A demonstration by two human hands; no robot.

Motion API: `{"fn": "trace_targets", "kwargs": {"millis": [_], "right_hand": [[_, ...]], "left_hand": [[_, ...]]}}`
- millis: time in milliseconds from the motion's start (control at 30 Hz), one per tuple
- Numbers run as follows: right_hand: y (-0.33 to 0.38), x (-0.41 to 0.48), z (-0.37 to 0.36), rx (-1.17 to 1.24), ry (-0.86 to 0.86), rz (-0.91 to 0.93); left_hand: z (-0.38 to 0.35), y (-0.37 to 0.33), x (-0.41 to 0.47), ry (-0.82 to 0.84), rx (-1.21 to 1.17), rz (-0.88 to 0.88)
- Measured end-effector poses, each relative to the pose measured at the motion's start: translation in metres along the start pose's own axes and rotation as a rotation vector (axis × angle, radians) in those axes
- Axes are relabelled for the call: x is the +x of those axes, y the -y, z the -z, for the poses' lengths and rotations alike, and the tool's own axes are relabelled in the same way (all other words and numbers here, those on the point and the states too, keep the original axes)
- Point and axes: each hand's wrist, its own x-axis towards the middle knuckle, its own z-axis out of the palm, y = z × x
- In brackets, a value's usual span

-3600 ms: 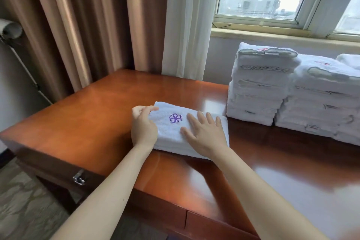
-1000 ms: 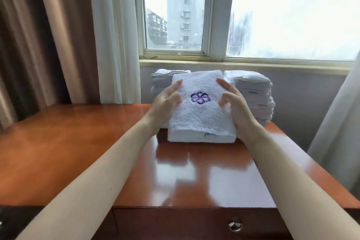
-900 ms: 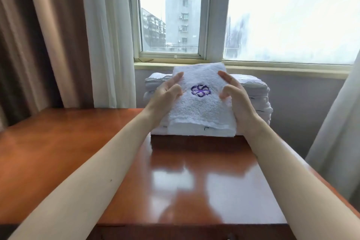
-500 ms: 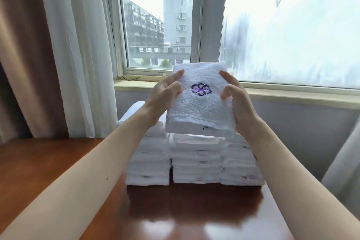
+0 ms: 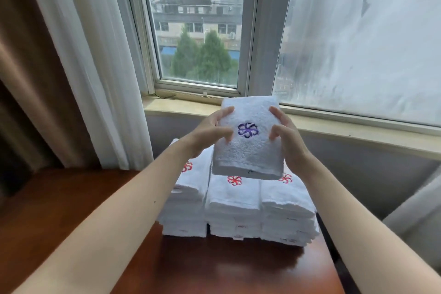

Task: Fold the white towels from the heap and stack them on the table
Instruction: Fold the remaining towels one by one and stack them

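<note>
Head view: hands (image 5: 248,137) hold folded towel (image 5: 248,150) above stacks (image 5: 238,207).

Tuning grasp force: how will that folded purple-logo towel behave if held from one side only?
Folded towel is thick terry, so likely soft and light. Left hand and right hand grip opposite edges; released on one side, it would probably sag or unfold. Looks grippy, not slippery.

Soft daylight came through the window (image 5: 198,31) beyond the hands, leaving the table (image 5: 226,270) below them dim with faint sheen; wide-angle bending curved the edges.
</note>
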Motion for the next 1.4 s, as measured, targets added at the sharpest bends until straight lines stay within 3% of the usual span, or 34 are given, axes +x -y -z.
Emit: {"fn": "trace_targets", "kwargs": {"millis": [533,700,833,967,1033,1100,1200,1300,1400], "right_hand": [[-0.116,0.025,-0.011,-0.219,0.060,-0.276],[-0.129,0.033,-0.013,-0.312,0.061,-0.286],[-0.126,0.040,-0.009,-0.278,0.064,-0.279],[-0.133,0.039,-0.010,-0.322,0.134,-0.315],[-0.132,0.041,-0.011,-0.397,0.150,-0.314],[-0.124,0.043,-0.010,-0.537,0.175,-0.301],[-0.111,0.043,-0.005,-0.825,0.295,-0.310],[-0.111,0.036,-0.003,-1.038,0.430,-0.266],[-0.128,0.020,-0.002,-1.159,0.451,-0.226]], "left_hand": [[-0.023,0.113,0.031,-0.058,0.207,0.201],[-0.028,0.126,0.049,-0.044,0.324,0.215],[-0.026,0.133,0.057,-0.079,0.346,0.128],[-0.031,0.135,0.055,-0.007,0.554,0.240],[-0.031,0.132,0.054,-0.015,0.734,0.246],[-0.030,0.127,0.056,-0.083,0.921,0.132],[-0.028,0.123,0.063,-0.056,0.971,0.010],[-0.033,0.137,0.058,0.077,1.027,0.070],[-0.040,0.157,0.047,0.080,1.045,0.102]]}}
